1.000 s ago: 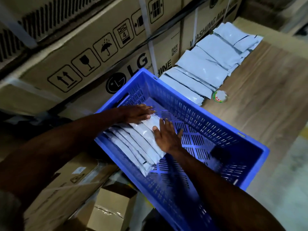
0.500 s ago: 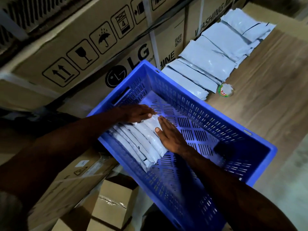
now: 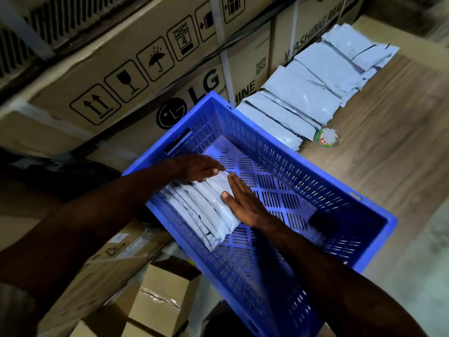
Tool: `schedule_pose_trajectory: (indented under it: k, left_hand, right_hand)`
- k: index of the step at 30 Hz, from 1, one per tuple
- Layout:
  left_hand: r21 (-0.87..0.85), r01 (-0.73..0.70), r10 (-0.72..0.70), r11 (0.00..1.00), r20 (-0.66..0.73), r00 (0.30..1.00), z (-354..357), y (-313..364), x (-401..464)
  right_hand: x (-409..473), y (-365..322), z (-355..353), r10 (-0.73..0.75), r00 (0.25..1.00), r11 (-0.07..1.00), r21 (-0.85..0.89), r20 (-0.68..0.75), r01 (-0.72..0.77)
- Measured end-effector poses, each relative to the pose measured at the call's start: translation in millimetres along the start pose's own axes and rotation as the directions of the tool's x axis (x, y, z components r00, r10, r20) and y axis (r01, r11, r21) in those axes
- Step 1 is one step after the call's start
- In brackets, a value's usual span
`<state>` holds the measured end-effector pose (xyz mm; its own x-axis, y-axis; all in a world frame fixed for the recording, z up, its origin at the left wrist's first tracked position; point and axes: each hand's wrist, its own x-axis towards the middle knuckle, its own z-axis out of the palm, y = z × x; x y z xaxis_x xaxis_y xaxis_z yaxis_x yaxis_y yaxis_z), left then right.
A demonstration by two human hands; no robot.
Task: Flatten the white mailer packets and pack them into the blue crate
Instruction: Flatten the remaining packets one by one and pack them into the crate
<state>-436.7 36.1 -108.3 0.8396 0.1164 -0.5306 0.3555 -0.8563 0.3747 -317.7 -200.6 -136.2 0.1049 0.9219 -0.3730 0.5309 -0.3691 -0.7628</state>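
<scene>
A blue slotted crate (image 3: 364,203) lies on the wooden table. Several white mailer packets (image 3: 199,210) stand on edge in a row against its left wall. My left hand (image 3: 196,166) rests on the far end of that row, fingers laid over the packet tops. My right hand (image 3: 243,200) presses flat with straight fingers against the side of the rightmost packet. A second row of overlapping white packets (image 3: 303,88) lies on the table behind the crate, along the cardboard boxes.
Large LG washing-machine cartons (image 3: 145,76) form a wall behind and to the left. A small round red-and-green item (image 3: 326,138) lies beside the loose packets. Smaller cardboard boxes (image 3: 162,295) sit below the table edge at the lower left. Wooden tabletop (image 3: 388,142) stretches right.
My right hand has turned from lying on top of the packets to pressing flat against their right side, packing the row tighter toward the left wall. My left hand stayed at the far end.
</scene>
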Motion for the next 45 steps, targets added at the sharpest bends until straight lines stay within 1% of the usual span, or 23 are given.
schedule_pose_trajectory:
  k: [2, 4, 7, 10, 13, 15, 18, 20, 22, 24, 25, 27, 29, 30, 31, 32, 35, 37, 39, 41, 45]
  left_hand:
    - [-0.003, 0.028, -0.028, 1.0, 0.02, 0.999, -3, -1, -3]
    - [-0.011, 0.056, -0.056, 0.998, 0.009, 0.998, -7, 4, -9]
    - [-0.016, 0.094, -0.094, 0.995, -0.004, 0.996, -14, 19, -15]
    - [-0.016, 0.119, -0.12, 0.993, -0.041, 0.992, -15, 22, -16]
    - [0.007, 0.11, -0.108, 0.994, -0.112, 0.988, -17, 28, -21]
    - [0.034, 0.089, -0.082, 0.995, -0.169, 0.982, -20, 34, -22]
    - [0.061, 0.127, -0.109, 0.99, -0.247, 0.963, -25, 52, -31]
    - [0.056, 0.149, -0.123, 0.987, -0.326, 0.937, -27, 71, -41]
    - [0.046, 0.146, -0.109, 0.988, -0.451, 0.886, -27, 94, -53]
    - [0.055, 0.144, -0.084, 0.988, -0.592, 0.801, -25, 120, -61]
    - [0.05, 0.153, -0.084, 0.987, -0.651, 0.754, -23, 135, -63]
    - [0.044, 0.164, -0.072, 0.986, -0.766, 0.639, -17, 164, -63]
    - [0.046, 0.189, -0.06, 0.981, -0.852, 0.52, -11, 199, -57]
    - [0.029, 0.197, -0.069, 0.98, -0.876, 0.477, -10, 219, -51]
    - [0.007, 0.198, -0.084, 0.98, -0.892, 0.445, -9, 237, -45]
    - [-0.017, 0.197, -0.101, 0.98, -0.9, 0.424, -8, 256, -37]
    - [-0.093, 0.198, -0.165, 0.976, -0.907, 0.387, -7, 302, -11]
    - [-0.138, 0.216, -0.212, 0.967, -0.904, 0.371, -10, 323, 5]
    - [-0.191, 0.217, -0.263, 0.957, -0.887, 0.38, -16, 338, 22]
    - [-0.229, 0.205, -0.297, 0.952, -0.859, 0.417, -23, 345, 39]
    - [-0.181, 0.15, -0.233, 0.972, -0.822, 0.52, -46, 347, 74]
  right_hand:
    - [2, -2, -1, -0.004, 1.0, 1.0, 0.017, 0.012, 0.003]
    - [2, -4, -3, -0.002, 1.0, 1.0, 0.021, 0.023, 0.002]
    - [1, -4, -6, -0.003, 1.0, 1.0, -0.021, 0.017, 0.003]
    - [2, -3, -8, -0.006, 1.0, 0.998, -0.059, -0.02, 0.004]
    - [3, -3, -12, -0.037, 0.998, 0.994, -0.106, -0.044, 0.032]
    - [0, -2, -17, -0.09, 0.993, 0.987, -0.138, -0.078, 0.079]
    - [-11, -4, -27, -0.187, 0.972, 0.972, -0.167, -0.141, 0.162]
    - [-23, -5, -36, -0.25, 0.949, 0.96, -0.178, -0.191, 0.217]
    - [-38, -10, -43, -0.316, 0.906, 0.945, -0.18, -0.282, 0.273]
    - [-55, -18, -53, -0.363, 0.853, 0.931, -0.184, -0.374, 0.316]
    - [-64, -21, -60, -0.394, 0.815, 0.919, -0.196, -0.424, 0.343]
    - [-83, -23, -78, -0.469, 0.709, 0.882, -0.233, -0.526, 0.411]
    - [-99, -17, -105, -0.555, 0.59, 0.826, -0.301, -0.587, 0.477]
    - [-106, -12, -121, -0.584, 0.541, 0.803, -0.333, -0.605, 0.494]
    - [-111, -6, -134, -0.598, 0.514, 0.793, -0.363, -0.615, 0.489]
    - [-119, 1, -148, -0.6, 0.513, 0.795, -0.386, -0.613, 0.468]
    - [-135, 29, -184, -0.587, 0.555, 0.809, -0.41, -0.589, 0.421]
    - [-137, 47, -205, -0.596, 0.562, 0.803, -0.432, -0.573, 0.411]
    - [-135, 64, -224, -0.596, 0.564, 0.802, -0.456, -0.572, 0.385]
    - [-133, 81, -240, -0.584, 0.565, 0.809, -0.482, -0.583, 0.338]
    - [-125, 111, -275, -0.543, 0.577, 0.828, -0.503, -0.611, 0.247]
